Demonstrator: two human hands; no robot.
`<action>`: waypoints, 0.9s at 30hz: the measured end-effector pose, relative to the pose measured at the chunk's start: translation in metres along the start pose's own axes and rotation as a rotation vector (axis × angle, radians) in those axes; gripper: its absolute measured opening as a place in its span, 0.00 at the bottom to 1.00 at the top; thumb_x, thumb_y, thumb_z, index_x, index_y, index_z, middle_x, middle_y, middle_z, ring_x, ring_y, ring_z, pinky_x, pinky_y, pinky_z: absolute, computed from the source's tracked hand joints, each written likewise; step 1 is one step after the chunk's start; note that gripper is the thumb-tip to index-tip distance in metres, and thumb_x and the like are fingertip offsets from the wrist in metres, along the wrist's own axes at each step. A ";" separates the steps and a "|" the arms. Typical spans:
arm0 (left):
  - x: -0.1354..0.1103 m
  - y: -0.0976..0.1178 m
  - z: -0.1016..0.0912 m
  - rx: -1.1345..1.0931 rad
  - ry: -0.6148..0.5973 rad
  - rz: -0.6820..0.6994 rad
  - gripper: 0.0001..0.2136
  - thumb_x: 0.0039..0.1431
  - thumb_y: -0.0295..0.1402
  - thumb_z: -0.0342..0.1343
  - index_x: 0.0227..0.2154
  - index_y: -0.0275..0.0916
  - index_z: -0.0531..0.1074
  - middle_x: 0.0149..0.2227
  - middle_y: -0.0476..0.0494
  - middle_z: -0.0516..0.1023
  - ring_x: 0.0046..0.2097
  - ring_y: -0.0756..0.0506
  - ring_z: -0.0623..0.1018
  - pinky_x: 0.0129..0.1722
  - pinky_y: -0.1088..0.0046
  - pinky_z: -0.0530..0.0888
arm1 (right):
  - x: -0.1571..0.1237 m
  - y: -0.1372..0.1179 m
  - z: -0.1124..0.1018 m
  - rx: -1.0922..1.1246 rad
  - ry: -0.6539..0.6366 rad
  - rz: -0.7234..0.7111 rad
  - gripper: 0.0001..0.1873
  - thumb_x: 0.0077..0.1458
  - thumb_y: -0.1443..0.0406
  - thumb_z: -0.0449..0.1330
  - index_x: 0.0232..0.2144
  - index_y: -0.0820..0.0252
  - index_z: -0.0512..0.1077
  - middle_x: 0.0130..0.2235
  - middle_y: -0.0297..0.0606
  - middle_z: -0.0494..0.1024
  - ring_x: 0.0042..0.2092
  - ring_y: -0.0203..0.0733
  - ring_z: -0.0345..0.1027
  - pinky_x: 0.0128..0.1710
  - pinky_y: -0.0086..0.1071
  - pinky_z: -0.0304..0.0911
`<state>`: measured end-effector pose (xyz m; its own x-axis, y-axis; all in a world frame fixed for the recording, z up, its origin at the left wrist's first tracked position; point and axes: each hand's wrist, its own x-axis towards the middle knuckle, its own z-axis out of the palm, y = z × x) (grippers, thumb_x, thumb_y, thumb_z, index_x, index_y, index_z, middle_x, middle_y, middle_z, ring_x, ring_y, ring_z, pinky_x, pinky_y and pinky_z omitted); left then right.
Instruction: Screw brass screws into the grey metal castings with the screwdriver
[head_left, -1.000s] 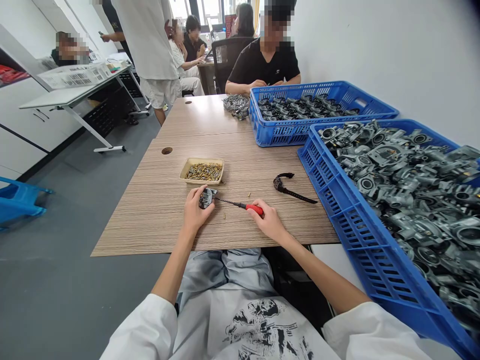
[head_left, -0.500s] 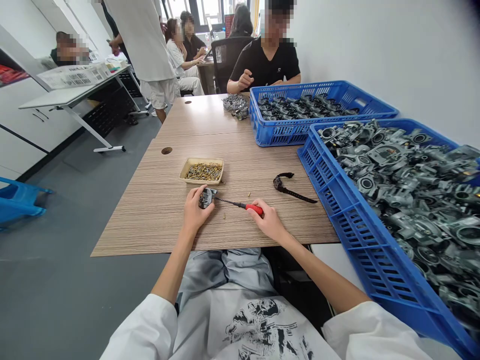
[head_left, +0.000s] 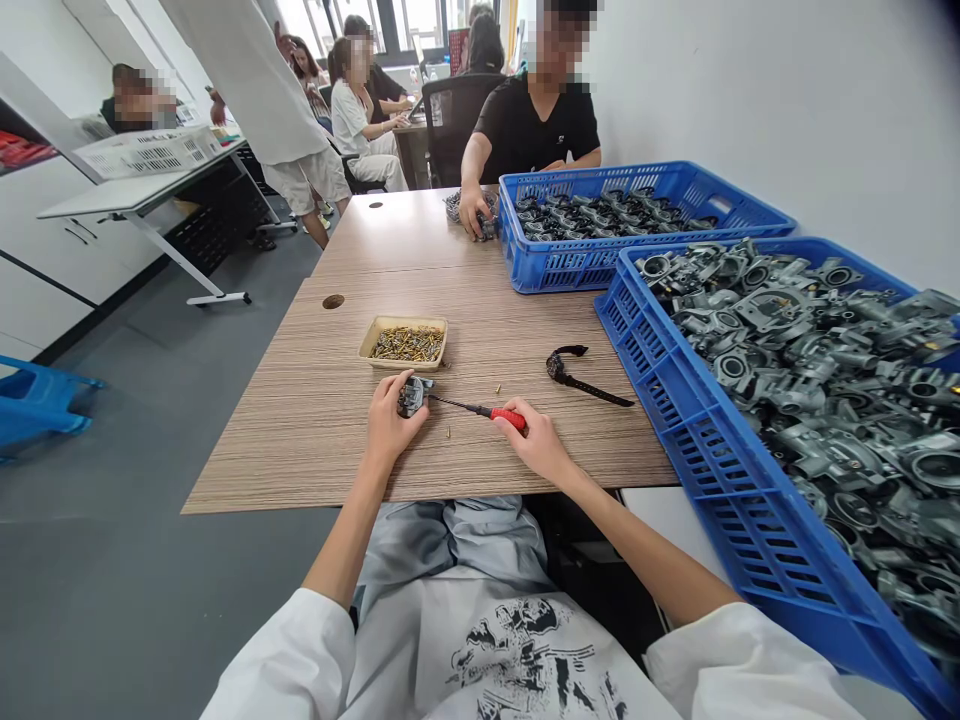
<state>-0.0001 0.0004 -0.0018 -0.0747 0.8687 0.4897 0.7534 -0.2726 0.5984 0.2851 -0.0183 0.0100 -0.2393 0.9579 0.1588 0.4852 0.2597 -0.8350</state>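
Note:
My left hand (head_left: 391,418) is closed around a grey metal carburetor body (head_left: 413,396) at the table's near side. In my right hand (head_left: 531,440) is a screwdriver (head_left: 507,416) with a red handle and dark shaft. Its tip points left and meets the right side of the carburetor body; the exact contact point is too small to make out. One small brass piece (head_left: 448,432) lies just below the shaft, and another brass piece (head_left: 498,388) lies above it. Just beyond my left hand sits a cream tray (head_left: 365,349) filled with small brass and silver parts.
A black wristwatch (head_left: 556,368) lies right of the screwdriver. Two blue crates stand along the right: the near crate (head_left: 679,395) heaped with metal bodies, the far crate (head_left: 544,262) with rows of them. A co-worker (head_left: 536,130) sits across the wooden table (head_left: 285,440).
The co-worker's hand has come down onto the metal parts beside the far crate. A standing person at the left has shifted and leans. My hands look unmoved.

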 end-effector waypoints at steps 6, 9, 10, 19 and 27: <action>0.000 0.000 0.000 -0.004 -0.002 0.004 0.27 0.56 0.31 0.62 0.61 0.43 0.71 0.54 0.39 0.75 0.55 0.38 0.77 0.60 0.60 0.73 | 0.000 0.000 0.000 -0.005 -0.001 0.004 0.14 0.66 0.52 0.56 0.37 0.55 0.70 0.28 0.30 0.71 0.28 0.39 0.60 0.32 0.32 0.56; 0.000 0.001 0.000 0.002 -0.002 0.002 0.27 0.57 0.32 0.62 0.61 0.43 0.71 0.53 0.39 0.75 0.55 0.38 0.77 0.59 0.60 0.73 | 0.000 0.000 0.000 -0.003 -0.006 0.003 0.13 0.66 0.52 0.56 0.37 0.55 0.70 0.28 0.30 0.70 0.28 0.39 0.60 0.32 0.31 0.55; 0.000 0.001 0.000 0.001 -0.001 0.002 0.27 0.57 0.32 0.62 0.60 0.43 0.71 0.53 0.39 0.75 0.55 0.38 0.77 0.59 0.60 0.73 | 0.000 0.000 0.000 -0.003 -0.008 0.004 0.13 0.66 0.52 0.56 0.37 0.55 0.70 0.28 0.30 0.70 0.28 0.39 0.60 0.32 0.31 0.55; 0.000 0.001 -0.001 -0.006 -0.010 -0.009 0.27 0.56 0.31 0.62 0.61 0.43 0.71 0.54 0.40 0.75 0.56 0.38 0.77 0.59 0.60 0.73 | 0.000 0.002 0.001 0.009 -0.003 0.005 0.13 0.66 0.52 0.57 0.37 0.55 0.70 0.29 0.30 0.70 0.28 0.38 0.60 0.33 0.31 0.55; 0.000 0.002 -0.001 -0.005 0.002 -0.009 0.27 0.56 0.31 0.62 0.60 0.42 0.72 0.53 0.40 0.76 0.55 0.38 0.77 0.59 0.60 0.73 | 0.000 0.003 0.001 0.002 -0.004 0.016 0.14 0.66 0.52 0.57 0.38 0.55 0.69 0.28 0.29 0.69 0.28 0.37 0.60 0.32 0.31 0.55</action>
<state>0.0010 -0.0003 -0.0002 -0.0829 0.8700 0.4859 0.7495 -0.2670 0.6058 0.2857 -0.0176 0.0073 -0.2353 0.9612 0.1436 0.4873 0.2445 -0.8383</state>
